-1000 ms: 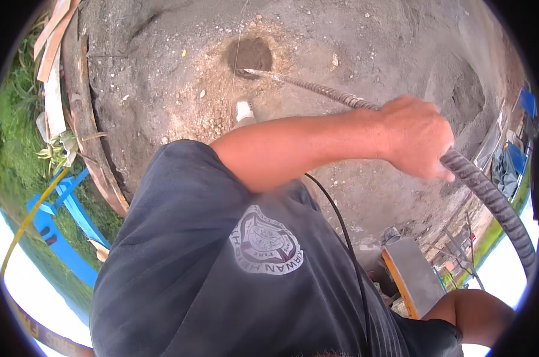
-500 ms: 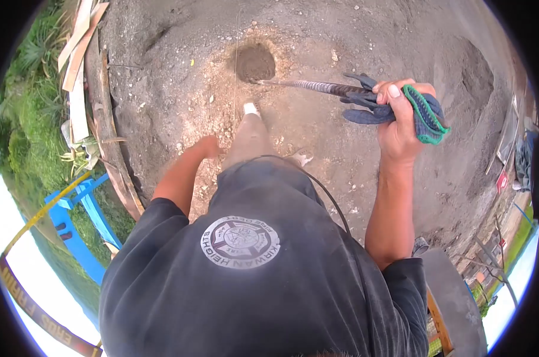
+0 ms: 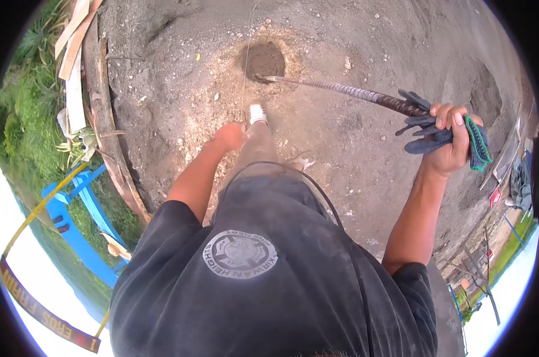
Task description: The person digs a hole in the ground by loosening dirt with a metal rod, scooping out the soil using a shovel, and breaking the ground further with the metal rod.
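My right hand (image 3: 453, 135) is closed around a long ribbed metal bar (image 3: 364, 93) and a dark glove with a green cuff (image 3: 427, 134). The bar slants left and down, its pale tip at the near edge of a round hole (image 3: 265, 61) in the ground. Dark loose soil shows inside the hole. My left hand (image 3: 231, 136) hangs beside my left leg, away from the bar; its fingers are too blurred to make out.
Wooden boards (image 3: 76, 89) lie along the left edge, by green plants (image 3: 28, 113). A blue frame (image 3: 73, 232) stands at lower left near a lettered sign (image 3: 46, 309). A thin string (image 3: 245, 71) crosses beside the hole. Another hollow (image 3: 486, 95) shows at right.
My right hand has moved right and slightly down with the bar and glove, farther from the hole. The left hand has swung forward and to the right. The bar's tip stays at the hole's rim.
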The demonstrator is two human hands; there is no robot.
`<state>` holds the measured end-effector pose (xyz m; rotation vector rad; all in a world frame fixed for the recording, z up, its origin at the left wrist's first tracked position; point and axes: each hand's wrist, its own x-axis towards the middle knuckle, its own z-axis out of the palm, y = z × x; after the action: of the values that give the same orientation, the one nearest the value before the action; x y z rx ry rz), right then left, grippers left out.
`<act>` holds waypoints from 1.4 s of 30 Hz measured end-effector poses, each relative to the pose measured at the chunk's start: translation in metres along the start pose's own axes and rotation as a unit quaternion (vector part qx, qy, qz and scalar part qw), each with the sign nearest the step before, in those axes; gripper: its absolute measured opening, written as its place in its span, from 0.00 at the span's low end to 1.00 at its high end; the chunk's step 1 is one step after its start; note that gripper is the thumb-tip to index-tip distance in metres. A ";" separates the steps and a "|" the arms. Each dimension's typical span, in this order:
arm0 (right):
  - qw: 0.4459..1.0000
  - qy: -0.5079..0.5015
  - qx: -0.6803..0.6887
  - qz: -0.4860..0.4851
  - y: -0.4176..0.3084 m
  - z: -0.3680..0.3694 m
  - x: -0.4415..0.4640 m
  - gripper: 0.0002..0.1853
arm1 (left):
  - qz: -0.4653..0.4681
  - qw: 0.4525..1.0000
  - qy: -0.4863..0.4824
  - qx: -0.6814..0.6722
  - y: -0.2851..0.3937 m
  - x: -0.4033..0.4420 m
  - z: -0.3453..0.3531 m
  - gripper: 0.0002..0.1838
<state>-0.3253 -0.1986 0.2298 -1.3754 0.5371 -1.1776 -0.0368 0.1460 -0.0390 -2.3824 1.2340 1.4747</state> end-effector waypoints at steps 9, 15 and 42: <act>0.997 0.026 0.069 0.035 0.040 -0.047 0.074 0.06 | 0.013 0.992 0.008 0.126 -0.002 0.059 -0.061 0.23; 1.000 0.003 0.023 -0.012 0.024 -0.051 0.020 0.05 | 0.064 0.978 0.054 0.189 0.057 0.054 -0.067 0.24; 0.993 -0.073 -0.070 0.052 -0.111 0.118 -0.226 0.13 | 0.353 0.901 -0.171 0.186 0.119 0.054 -0.021 0.15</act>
<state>-0.3450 0.0736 0.2822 -1.5214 0.5895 -0.9612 -0.0899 0.0248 -0.0312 -1.4025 2.1541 1.5128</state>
